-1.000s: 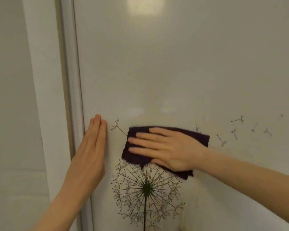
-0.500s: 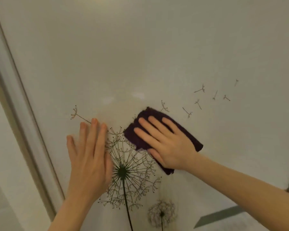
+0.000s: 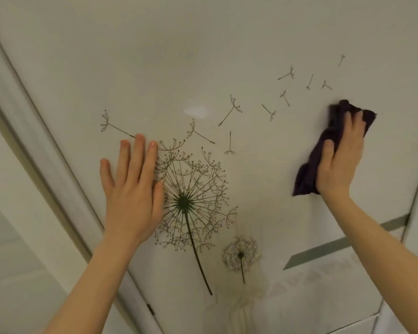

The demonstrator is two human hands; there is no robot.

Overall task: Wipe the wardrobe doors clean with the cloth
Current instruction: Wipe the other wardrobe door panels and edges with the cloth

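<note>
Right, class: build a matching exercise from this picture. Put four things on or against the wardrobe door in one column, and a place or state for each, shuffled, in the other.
Things:
1 left hand
2 right hand
3 cloth
4 small dandelion

Place or state:
A dark purple, bunched
B printed low on the door
C flat on the door, fingers straight, holding nothing
D presses the cloth to the door

Pairs: 1-C, 2-D, 3-A, 4-B

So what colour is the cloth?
Dark purple, almost black; the head view shows the cloth under the right hand.
</note>
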